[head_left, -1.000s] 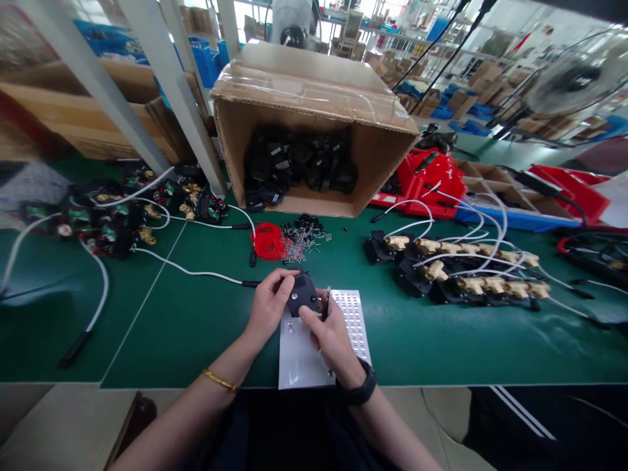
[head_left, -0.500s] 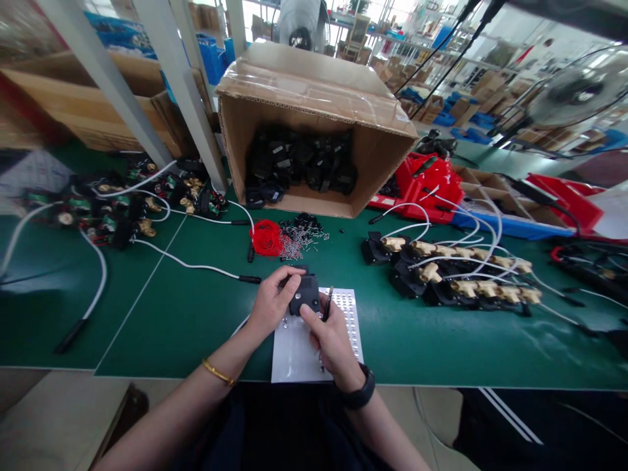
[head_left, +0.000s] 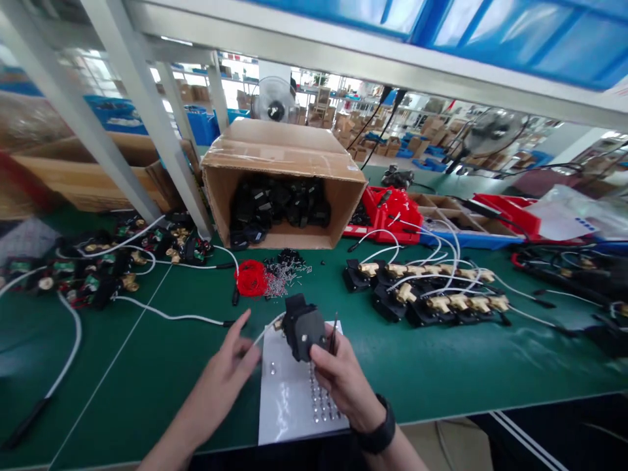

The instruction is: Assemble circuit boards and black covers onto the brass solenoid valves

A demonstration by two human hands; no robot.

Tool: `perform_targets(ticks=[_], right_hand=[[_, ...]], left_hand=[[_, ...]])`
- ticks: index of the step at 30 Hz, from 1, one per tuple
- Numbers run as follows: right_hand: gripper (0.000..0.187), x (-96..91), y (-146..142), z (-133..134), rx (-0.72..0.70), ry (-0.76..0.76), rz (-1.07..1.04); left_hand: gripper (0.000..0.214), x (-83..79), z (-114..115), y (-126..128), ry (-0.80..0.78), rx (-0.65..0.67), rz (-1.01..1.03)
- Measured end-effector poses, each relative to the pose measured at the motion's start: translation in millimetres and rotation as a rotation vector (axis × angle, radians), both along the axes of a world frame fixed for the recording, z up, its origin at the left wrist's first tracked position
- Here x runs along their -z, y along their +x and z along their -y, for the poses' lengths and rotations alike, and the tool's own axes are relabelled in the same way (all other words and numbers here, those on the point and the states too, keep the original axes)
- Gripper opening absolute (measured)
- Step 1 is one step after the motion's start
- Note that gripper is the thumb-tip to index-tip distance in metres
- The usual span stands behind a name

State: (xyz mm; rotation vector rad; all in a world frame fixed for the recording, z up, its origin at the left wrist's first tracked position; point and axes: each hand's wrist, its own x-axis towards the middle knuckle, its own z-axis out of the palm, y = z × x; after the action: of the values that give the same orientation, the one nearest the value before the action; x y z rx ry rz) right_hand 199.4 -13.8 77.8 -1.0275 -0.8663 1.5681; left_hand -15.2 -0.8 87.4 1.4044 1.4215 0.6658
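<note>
My right hand (head_left: 341,379) grips a black valve part (head_left: 304,329) with a brass fitting and a white tube, lifted above a silvery sticker sheet (head_left: 289,399). The same hand also pinches thin tweezers (head_left: 334,332) beside the part. My left hand (head_left: 223,376) hovers just left of the part with its fingers apart, holding nothing. The sheet lies on the green mat (head_left: 432,373) at the near edge.
A cardboard box (head_left: 282,157) on its side holds black parts. In front lie a red coil (head_left: 251,280) and loose small pins (head_left: 282,281). Finished valves with white tubes (head_left: 432,294) lie at the right, more valves (head_left: 98,268) at the left. Red trays (head_left: 392,209) stand behind.
My left hand has let go of the black part and drawn back to the left. My right hand has lifted the part. The camera has tilted up.
</note>
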Motion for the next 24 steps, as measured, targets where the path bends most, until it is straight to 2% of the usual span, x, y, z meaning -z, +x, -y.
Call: perform_targets(ticks=[2,5,7,9,12,15,18,20,21,22,24], right_hand=[[0.043,-2.4,18,-4,0.002,0.262,0.328],[0.038,9.3,36,-17,0.038,0.721,1.010],[0.036,22.2,41,-29,-0.007,0.986,1.392],[0.034,32.6,42,-37,-0.115,1.163,1.632],[0.032,37.4,43,-38,-0.280,1.315,1.766],[0.034,32.2,47,-24,-0.378,1.346,1.771],[0.038,24.7,53,-7,-0.466,1.301,1.680],[0.034,20.4,59,-7,-0.478,1.250,1.513],[0.029,18.2,62,-13,-0.434,1.187,1.415],[0.025,15.8,64,-24,-0.356,1.062,1.338],[0.023,10.5,67,-60,-0.164,0.705,1.269]], left_hand=[[0.061,-11.9,-1,-35,-0.075,0.008,-0.114],[0.057,-19.9,-19,-76,0.051,-0.188,-0.411],[0.053,-17.6,-37,-89,0.086,-0.231,-0.537],[0.051,-11.0,-53,-93,0.081,-0.209,-0.592],[0.051,0.3,-67,-89,0.049,-0.189,-0.617],[0.054,1.9,-69,-81,0.137,-0.218,-0.695],[0.055,-11.7,-70,-63,0.404,-0.217,-0.743],[0.048,-24.4,-77,-43,0.510,-0.100,-0.678],[0.042,-29.9,-83,-32,0.522,0.008,-0.632],[0.035,-33.8,-90,-19,0.515,0.130,-0.592],[0.025,-35.9,-109,10,0.474,0.359,-0.547]])
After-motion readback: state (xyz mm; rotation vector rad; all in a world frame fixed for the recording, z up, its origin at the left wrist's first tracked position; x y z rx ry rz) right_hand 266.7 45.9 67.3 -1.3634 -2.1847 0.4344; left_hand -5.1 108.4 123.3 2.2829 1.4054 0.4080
